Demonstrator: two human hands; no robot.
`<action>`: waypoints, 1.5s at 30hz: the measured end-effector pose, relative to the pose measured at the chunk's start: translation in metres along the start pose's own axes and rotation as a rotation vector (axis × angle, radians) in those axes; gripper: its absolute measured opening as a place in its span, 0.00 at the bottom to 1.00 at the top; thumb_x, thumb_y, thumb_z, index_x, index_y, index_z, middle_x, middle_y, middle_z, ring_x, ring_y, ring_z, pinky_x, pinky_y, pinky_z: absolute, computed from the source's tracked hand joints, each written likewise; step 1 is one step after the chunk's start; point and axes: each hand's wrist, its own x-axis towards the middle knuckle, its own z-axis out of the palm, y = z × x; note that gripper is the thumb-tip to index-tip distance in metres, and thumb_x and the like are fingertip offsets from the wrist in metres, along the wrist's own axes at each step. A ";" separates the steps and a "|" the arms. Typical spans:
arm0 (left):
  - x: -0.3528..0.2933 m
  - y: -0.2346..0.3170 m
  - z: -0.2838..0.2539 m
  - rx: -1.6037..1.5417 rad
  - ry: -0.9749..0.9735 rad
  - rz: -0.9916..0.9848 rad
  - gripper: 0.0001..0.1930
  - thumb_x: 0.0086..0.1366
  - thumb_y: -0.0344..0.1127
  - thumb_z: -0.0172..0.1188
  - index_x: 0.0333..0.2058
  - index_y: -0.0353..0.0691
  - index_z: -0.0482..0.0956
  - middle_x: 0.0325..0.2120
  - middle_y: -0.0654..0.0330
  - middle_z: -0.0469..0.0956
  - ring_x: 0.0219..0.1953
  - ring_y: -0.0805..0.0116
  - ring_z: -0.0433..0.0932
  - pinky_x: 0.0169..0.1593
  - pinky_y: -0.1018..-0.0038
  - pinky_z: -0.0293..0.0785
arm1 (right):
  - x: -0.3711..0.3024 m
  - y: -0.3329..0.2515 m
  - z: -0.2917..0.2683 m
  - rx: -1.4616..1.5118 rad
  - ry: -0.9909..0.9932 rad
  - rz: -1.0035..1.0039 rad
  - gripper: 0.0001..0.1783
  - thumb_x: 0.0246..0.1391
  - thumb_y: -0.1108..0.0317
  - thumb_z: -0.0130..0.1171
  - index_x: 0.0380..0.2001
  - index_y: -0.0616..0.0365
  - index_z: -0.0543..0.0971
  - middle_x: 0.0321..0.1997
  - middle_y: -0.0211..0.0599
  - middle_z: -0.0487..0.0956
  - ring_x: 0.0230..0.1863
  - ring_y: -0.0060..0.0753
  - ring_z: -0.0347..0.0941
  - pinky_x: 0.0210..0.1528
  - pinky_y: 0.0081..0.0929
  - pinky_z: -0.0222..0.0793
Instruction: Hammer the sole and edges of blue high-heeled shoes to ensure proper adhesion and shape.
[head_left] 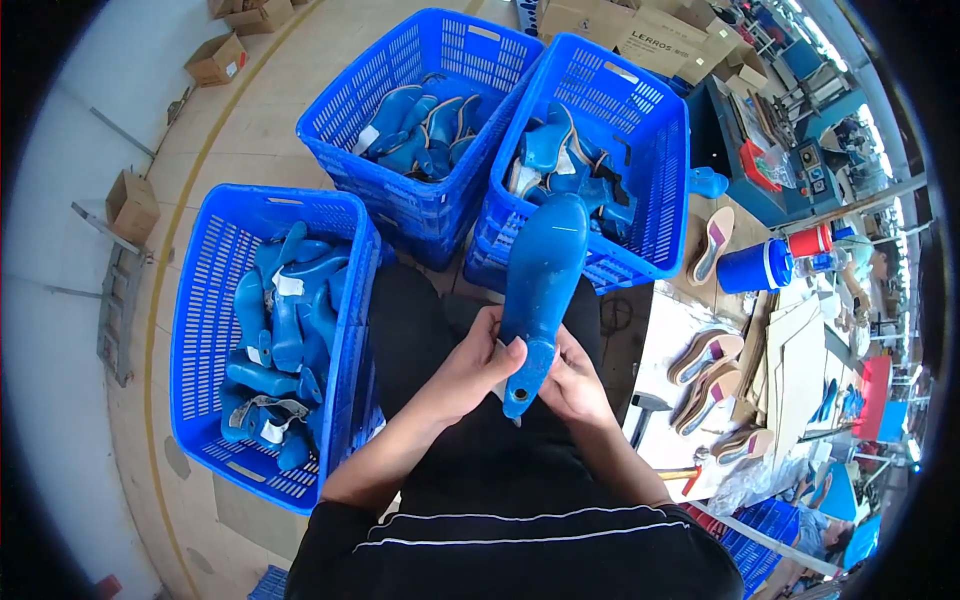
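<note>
A blue shoe last is held upright in front of me, its broad toe end pointing away and its narrow heel end, with a small hole, toward me. My left hand is closed on its left side, the thumb lying along the heel end. My right hand grips the right side, its fingers partly hidden behind the last. A bit of white shows under the heel end beside my left fingers; I cannot tell what it is. Beyond the toe end stands a blue plastic crate holding several more blue lasts.
Another crate of lasts stands at the far middle, and a third crate at my left. On the white table at right are wedge soles, a hammer and a blue jug. Cardboard boxes stand behind.
</note>
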 end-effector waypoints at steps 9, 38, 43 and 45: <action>0.018 0.019 0.015 0.712 -0.104 0.539 0.42 0.66 0.48 0.75 0.72 0.35 0.69 0.72 0.45 0.62 0.70 0.46 0.69 0.70 0.57 0.69 | -0.017 -0.055 -0.016 -0.690 0.128 -0.225 0.47 0.56 0.62 0.80 0.74 0.64 0.68 0.70 0.48 0.77 0.67 0.42 0.76 0.71 0.42 0.70; -0.008 -0.107 -0.036 -0.009 0.173 0.341 0.66 0.46 0.71 0.82 0.76 0.41 0.60 0.74 0.46 0.65 0.75 0.42 0.67 0.77 0.42 0.63 | -0.081 -0.080 -0.107 -1.391 0.440 -0.537 0.26 0.63 0.62 0.71 0.64 0.51 0.83 0.66 0.52 0.77 0.68 0.59 0.73 0.70 0.48 0.70; -0.014 -0.098 -0.041 -0.473 -0.080 0.579 0.49 0.74 0.80 0.38 0.81 0.50 0.55 0.80 0.53 0.58 0.80 0.44 0.57 0.83 0.38 0.38 | -0.149 -0.071 -0.218 -1.539 1.258 -0.403 0.20 0.65 0.61 0.68 0.57 0.57 0.84 0.59 0.57 0.80 0.61 0.62 0.77 0.65 0.50 0.73; -0.018 -0.091 -0.048 -0.644 -0.071 0.620 0.48 0.75 0.78 0.38 0.81 0.51 0.55 0.81 0.56 0.57 0.81 0.46 0.55 0.83 0.40 0.36 | -0.185 -0.067 -0.256 -1.548 1.470 -0.302 0.20 0.66 0.59 0.67 0.57 0.57 0.84 0.55 0.57 0.82 0.57 0.62 0.79 0.61 0.50 0.75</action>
